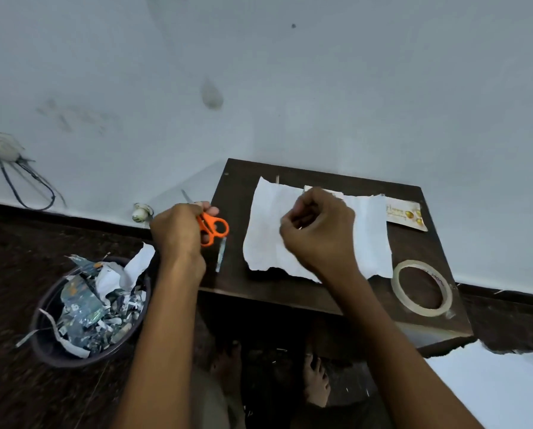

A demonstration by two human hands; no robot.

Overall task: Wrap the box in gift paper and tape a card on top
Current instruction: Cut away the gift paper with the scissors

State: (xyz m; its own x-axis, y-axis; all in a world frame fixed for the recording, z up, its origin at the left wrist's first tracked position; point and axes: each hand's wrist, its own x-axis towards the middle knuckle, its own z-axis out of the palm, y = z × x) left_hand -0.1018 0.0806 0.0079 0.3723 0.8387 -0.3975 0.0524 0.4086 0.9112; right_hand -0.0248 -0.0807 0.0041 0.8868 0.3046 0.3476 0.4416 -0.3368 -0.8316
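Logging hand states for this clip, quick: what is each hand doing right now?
Left hand: closed, holding the orange scissors.
Right hand: fingers curled shut above the white paper; whether it pinches anything cannot be told.

Orange plastic-handled scissors; white creased sheet of gift paper on dark brown wooden table; cream card printed with gold; translucent tape ring.
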